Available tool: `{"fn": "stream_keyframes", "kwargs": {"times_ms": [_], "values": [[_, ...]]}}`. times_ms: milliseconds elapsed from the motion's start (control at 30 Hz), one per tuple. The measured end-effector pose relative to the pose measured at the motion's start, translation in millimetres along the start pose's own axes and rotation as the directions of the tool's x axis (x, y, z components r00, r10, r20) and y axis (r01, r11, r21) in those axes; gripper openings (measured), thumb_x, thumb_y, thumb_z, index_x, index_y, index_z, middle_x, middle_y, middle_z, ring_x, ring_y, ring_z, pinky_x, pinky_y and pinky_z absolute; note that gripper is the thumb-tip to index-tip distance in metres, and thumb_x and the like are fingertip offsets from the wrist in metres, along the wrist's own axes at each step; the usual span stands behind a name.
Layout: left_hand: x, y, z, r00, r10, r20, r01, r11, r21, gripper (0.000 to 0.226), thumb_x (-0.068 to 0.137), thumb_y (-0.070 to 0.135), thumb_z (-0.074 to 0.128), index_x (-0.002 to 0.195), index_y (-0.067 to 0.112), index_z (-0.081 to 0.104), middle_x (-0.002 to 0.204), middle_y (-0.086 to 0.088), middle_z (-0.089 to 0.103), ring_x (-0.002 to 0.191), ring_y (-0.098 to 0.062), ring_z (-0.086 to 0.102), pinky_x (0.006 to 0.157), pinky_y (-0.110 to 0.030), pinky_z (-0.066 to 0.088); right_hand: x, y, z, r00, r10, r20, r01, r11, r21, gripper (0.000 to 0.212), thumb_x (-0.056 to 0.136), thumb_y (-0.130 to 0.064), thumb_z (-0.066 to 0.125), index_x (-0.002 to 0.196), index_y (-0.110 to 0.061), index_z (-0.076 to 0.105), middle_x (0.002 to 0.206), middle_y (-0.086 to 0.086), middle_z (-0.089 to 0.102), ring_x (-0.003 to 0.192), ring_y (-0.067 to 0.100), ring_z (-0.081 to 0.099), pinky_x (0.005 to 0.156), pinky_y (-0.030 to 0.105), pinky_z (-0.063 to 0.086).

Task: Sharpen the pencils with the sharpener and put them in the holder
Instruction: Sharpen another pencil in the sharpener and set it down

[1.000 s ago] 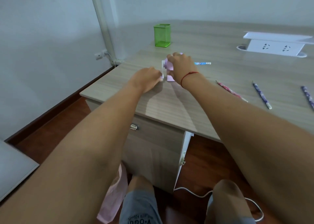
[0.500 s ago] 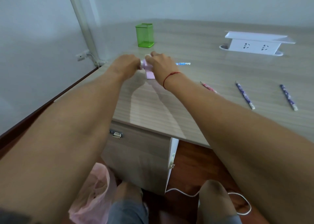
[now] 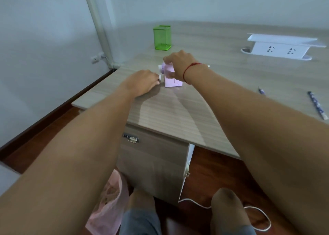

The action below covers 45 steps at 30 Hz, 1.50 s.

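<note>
The pink crank sharpener point(image 3: 173, 81) stood on the counter point(image 3: 178, 113), near its left edge, with the green mesh holder point(image 3: 162, 37) behind it and apart. The right grip point(image 3: 179, 62) was closed over the sharpener's top, fingers curled down its far side. The left grip point(image 3: 142, 83) was closed at the white crank point(image 3: 160, 72), fingertips pinching it; how many fingers were on it could not be told. A pale stub point(image 3: 208, 66) past the right wrist may have been the end of a pencil being sharpened, but the wrist hid the rest.

The sharpener looked like a light, hollow plastic box, apt to slide or tip on the smooth laminate, so pressing down from above suited it. The crank was small and stiff, best taken at its knob. Two patterned pencils point(image 3: 316, 104) lay well to the right. Thin, rigid and likely to roll, they would be best pinched mid-shaft, keeping the brittle point clear.
</note>
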<state>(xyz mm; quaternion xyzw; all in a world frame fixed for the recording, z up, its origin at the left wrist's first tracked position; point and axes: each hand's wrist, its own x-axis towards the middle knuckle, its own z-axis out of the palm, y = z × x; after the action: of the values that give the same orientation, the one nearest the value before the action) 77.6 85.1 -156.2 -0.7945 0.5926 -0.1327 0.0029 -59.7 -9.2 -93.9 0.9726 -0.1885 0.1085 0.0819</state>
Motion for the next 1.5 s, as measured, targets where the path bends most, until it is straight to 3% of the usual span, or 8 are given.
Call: {"fn": "stream_keyframes", "kwargs": {"times_ms": [200, 433, 633, 767, 1033, 1200, 1333, 1500], "values": [[24.3, -3.6, -7.7, 0.997, -0.082, -0.001, 0.082, 0.997, -0.009, 0.025, 0.095, 0.016, 0.045, 0.108, 0.005, 0.064, 0.109, -0.026, 0.064, 0.100, -0.041, 0.061, 0.078, -0.041, 0.046, 3.6, 0.4, 5.8, 1.000, 0.017, -0.005, -0.017, 1.000, 0.003, 0.034, 0.098, -0.022, 0.044, 0.127, -0.010, 0.055, 0.134, 0.012, 0.055, 0.124, 0.034, 0.051, 0.095, 0.037, 0.043], [37.4, -14.5, -52.1, 0.982, 0.004, -0.189, 0.012, 0.996, 0.084, 0.032, 0.099, 0.021, 0.042, 0.099, -0.003, 0.064, 0.105, -0.030, 0.063, 0.096, -0.047, 0.061, 0.075, -0.046, 0.047, 11.7, -4.2, 9.7, 0.998, 0.067, -0.005, -0.067, 0.998, 0.003, 0.036, 0.099, -0.026, 0.041, 0.126, -0.006, 0.056, 0.128, 0.018, 0.059, 0.119, 0.034, 0.056, 0.093, 0.037, 0.044], [2.9, -1.4, -49.3, 0.958, -0.030, -0.286, 0.034, 0.999, 0.010, 0.029, 0.099, 0.017, 0.039, 0.097, -0.004, 0.059, 0.100, -0.028, 0.064, 0.091, -0.046, 0.060, 0.072, -0.048, 0.045, 10.8, -11.5, 11.4, 0.995, 0.097, -0.003, -0.097, 0.995, -0.002, 0.033, 0.098, -0.021, 0.044, 0.124, -0.006, 0.057, 0.128, 0.019, 0.058, 0.120, 0.035, 0.056, 0.094, 0.037, 0.046], [-28.5, 13.7, -36.8, 0.990, 0.018, -0.139, -0.014, 1.000, 0.027, 0.020, 0.094, 0.010, 0.044, 0.095, -0.001, 0.061, 0.093, -0.027, 0.065, 0.086, -0.044, 0.062, 0.071, -0.047, 0.049, 6.7, -13.9, 11.4, 0.997, 0.076, 0.006, -0.076, 0.997, 0.006, 0.035, 0.099, -0.023, 0.043, 0.127, -0.006, 0.054, 0.131, 0.020, 0.056, 0.121, 0.036, 0.054, 0.095, 0.039, 0.044], [-7.0, 9.8, -20.0, 0.993, -0.046, 0.105, 0.050, 0.998, -0.037, 0.030, 0.097, 0.022, 0.044, 0.107, 0.003, 0.065, 0.112, -0.024, 0.064, 0.105, -0.040, 0.059, 0.087, -0.043, 0.044, 8.0, -4.4, 16.7, 1.000, 0.014, -0.028, -0.013, 0.999, 0.037, 0.033, 0.099, -0.019, 0.042, 0.128, -0.005, 0.052, 0.132, 0.018, 0.053, 0.121, 0.035, 0.052, 0.092, 0.039, 0.043], [28.8, -4.9, -23.4, 0.982, -0.110, 0.153, 0.121, 0.991, -0.060, 0.024, 0.090, 0.018, 0.056, 0.106, 0.006, 0.068, 0.110, -0.026, 0.064, 0.101, -0.040, 0.061, 0.085, -0.039, 0.047, 12.2, -0.4, 18.6, 0.999, -0.011, -0.045, 0.012, 1.000, 0.021, 0.032, 0.098, -0.018, 0.042, 0.126, -0.006, 0.053, 0.131, 0.016, 0.055, 0.121, 0.034, 0.054, 0.091, 0.038, 0.044], [45.7, -17.9, -46.5, 0.993, -0.116, -0.037, 0.113, 0.992, -0.057, 0.029, 0.094, 0.023, 0.052, 0.101, 0.000, 0.068, 0.102, -0.032, 0.064, 0.095, -0.045, 0.062, 0.077, -0.043, 0.047, 15.2, 1.1, 18.5, 1.000, 0.008, -0.028, -0.008, 1.000, 0.018, 0.034, 0.098, -0.020, 0.042, 0.126, -0.006, 0.054, 0.131, 0.016, 0.057, 0.121, 0.035, 0.054, 0.092, 0.038, 0.044], [30.4, -14.4, -51.0, 0.982, -0.124, -0.145, 0.125, 0.992, -0.001, 0.038, 0.099, 0.025, 0.042, 0.097, -0.006, 0.063, 0.099, -0.035, 0.062, 0.094, -0.049, 0.059, 0.074, -0.046, 0.044, 13.7, -2.9, 16.4, 1.000, 0.021, -0.019, -0.021, 1.000, 0.019, 0.033, 0.098, -0.021, 0.044, 0.126, -0.008, 0.054, 0.130, 0.017, 0.056, 0.120, 0.036, 0.054, 0.092, 0.039, 0.044]]}}
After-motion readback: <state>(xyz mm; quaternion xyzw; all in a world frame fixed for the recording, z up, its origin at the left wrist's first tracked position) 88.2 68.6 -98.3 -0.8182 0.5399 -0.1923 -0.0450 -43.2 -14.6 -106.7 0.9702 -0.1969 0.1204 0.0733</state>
